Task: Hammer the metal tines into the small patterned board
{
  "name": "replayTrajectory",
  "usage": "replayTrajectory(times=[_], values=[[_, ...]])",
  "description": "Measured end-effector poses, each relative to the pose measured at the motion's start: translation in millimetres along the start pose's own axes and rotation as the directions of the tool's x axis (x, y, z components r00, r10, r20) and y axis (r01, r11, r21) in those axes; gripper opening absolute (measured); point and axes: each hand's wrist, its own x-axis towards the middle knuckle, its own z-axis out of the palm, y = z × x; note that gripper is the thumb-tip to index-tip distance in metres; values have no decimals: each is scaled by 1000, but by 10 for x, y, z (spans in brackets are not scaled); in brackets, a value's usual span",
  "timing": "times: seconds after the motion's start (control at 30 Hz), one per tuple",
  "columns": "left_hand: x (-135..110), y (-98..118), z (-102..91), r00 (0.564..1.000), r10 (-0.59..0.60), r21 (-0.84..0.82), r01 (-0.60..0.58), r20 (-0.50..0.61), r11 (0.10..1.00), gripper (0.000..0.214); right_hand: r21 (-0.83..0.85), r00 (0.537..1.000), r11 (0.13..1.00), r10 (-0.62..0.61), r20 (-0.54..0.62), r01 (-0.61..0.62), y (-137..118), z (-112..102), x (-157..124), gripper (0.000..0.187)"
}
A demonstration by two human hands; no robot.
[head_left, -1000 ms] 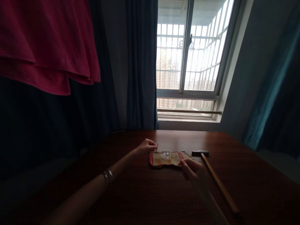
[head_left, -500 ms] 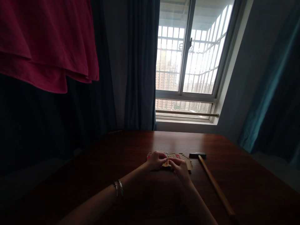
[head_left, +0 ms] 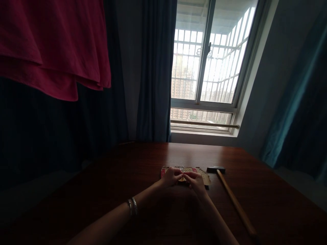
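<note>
My left hand (head_left: 171, 177) and my right hand (head_left: 196, 182) meet fingertip to fingertip over a flat tan piece with a red pattern and dotted holes (head_left: 206, 178). Both are closed in a pinch; whatever sits between the fingertips is too small and dark to name. Just behind the fingers, several thin upright pins (head_left: 180, 167) rise from the left part of the patterned piece. Its middle is partly hidden by my hands. Right of my right hand lies a hammer (head_left: 234, 201), dark head at the far end and wooden handle slanting toward me.
Everything rests on a brown wooden table (head_left: 143, 160) with a glossy top. Beyond its back edge stand a blue curtain (head_left: 155, 75) and a barred window (head_left: 189, 68). Pink cloth (head_left: 63, 44) hangs at the upper left.
My fingertips have come slightly closer together, and more of the upright pins show behind them. The view has shifted a little; the hammer and patterned piece have stayed in place.
</note>
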Motion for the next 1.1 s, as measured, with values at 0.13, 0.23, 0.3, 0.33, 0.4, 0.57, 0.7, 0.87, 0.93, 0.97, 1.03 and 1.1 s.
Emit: replayTrajectory(times=[0.13, 0.23, 0.3, 0.33, 0.4, 0.57, 0.7, 0.87, 0.93, 0.97, 1.03, 1.1], values=[[10, -32, 10, 1000, 22, 9, -21, -18, 1000, 38, 9, 999, 1000, -27, 32, 26, -27, 2, 47, 47], [45, -57, 9, 994, 82, 88, -76, -70, 993, 34, -4, 999, 1000, -31, -11, 31, -29, -11, 115, 47], [79, -82, -44, 976, 163, 180, -135, -145, 974, 29, -39, 997, 998, -43, -57, 41, 6, -45, 189, 49], [97, -102, -92, 959, 209, 230, -163, -194, 960, 27, -58, 995, 997, -55, -81, 50, 33, -69, 232, 50], [134, -163, -222, 919, 266, 300, -176, -291, 938, 28, -92, 991, 994, -74, -111, 64, 97, -119, 320, 50], [211, -405, -500, 961, 231, 337, -170, -151, 926, 63, -175, 987, 980, -117, -108, 97, 233, -177, 494, 43], [292, -546, -477, 980, 197, 363, -171, -35, 916, 59, -239, 981, 961, -167, -98, 140, 276, -148, 572, 36], [429, -560, -358, 976, 214, 406, -183, -34, 895, 44, -289, 978, 942, -198, -64, 172, 290, -106, 587, 33], [472, -543, -336, 974, 224, 411, -199, -14, 890, 42, -302, 977, 937, -203, -60, 176, 296, -99, 582, 33], [491, -536, -330, 975, 223, 411, -203, -2, 889, 42, -307, 977, 935, -205, -59, 177, 299, -97, 581, 32], [524, -527, -324, 976, 219, 408, -206, 16, 889, 42, -314, 977, 932, -207, -56, 179, 304, -96, 582, 31], [555, -524, -318, 977, 213, 403, -207, 29, 891, 42, -321, 977, 930, -208, -52, 180, 307, -95, 588, 31]])
